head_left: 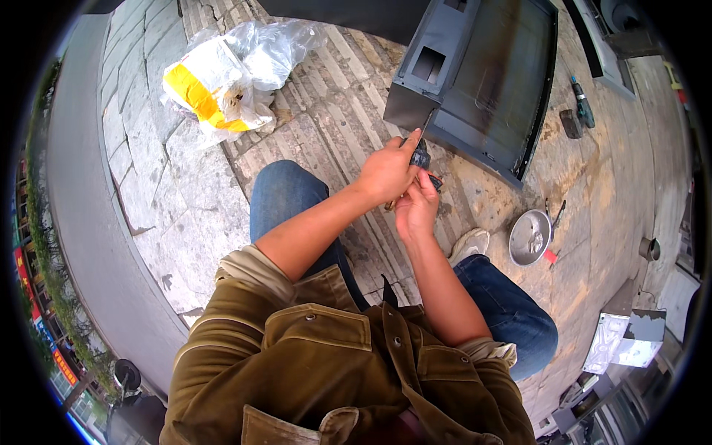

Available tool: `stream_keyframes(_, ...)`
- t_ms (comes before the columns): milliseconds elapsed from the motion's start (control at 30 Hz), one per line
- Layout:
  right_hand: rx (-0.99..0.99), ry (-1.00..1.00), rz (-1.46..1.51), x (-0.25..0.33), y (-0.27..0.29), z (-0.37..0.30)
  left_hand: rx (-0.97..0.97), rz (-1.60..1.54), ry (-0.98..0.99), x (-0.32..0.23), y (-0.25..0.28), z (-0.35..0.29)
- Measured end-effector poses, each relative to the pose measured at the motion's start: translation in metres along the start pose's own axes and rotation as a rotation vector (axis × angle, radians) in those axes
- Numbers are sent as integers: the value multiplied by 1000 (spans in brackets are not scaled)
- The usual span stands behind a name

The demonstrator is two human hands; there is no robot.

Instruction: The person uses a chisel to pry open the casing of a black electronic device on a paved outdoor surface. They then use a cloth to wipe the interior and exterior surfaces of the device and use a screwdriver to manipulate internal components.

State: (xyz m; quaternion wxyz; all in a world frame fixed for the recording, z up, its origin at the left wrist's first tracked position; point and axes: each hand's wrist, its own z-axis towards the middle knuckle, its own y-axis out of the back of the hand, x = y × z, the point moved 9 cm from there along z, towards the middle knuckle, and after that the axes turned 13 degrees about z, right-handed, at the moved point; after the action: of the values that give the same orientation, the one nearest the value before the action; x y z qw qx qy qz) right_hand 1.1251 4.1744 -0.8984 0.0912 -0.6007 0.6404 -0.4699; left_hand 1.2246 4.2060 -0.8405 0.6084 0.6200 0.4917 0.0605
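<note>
Close together in front of my knees, both hands grip a dark power tool with a thin metal shaft, which looks like a drill. My left hand is closed over its upper part, with the forefinger stretched toward the shaft. Just below, my right hand closes on the lower part, where a dark piece with orange trim pokes out. The shaft reaches the near lower corner of a grey metal cabinet lying on the ground; fingers hide much of the tool, and whether its tip touches cannot be told.
A steel bowl with small bits inside stands by my right shoe. Farther right lie a teal-and-black drill and a dark block. Plastic bags lie at the far left, metal sheets at the lower right.
</note>
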Motion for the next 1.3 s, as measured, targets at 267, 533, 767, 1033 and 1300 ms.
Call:
stream_keyframes(267, 46, 16, -36, 6, -16, 7, -98, -15, -25, 0, 8, 9)
stream_keyframes(533, 87, -201, -706, 34, -34, 13, -87, -321, -42, 24, -19, 18)
stream_keyframes(767, 286, 663, -1511, 184, -182, 69, 180, -1099, 222, 3, -46, 9)
stream_keyframes(1033, 881, 1216, -1957, 103, -256, 115, 162, -1244, 363, 7, -48, 12)
stream_keyframes(1300, 920, 1181, -1919, 89, -241, 127, -9, -1545, 529, -13, -59, 7)
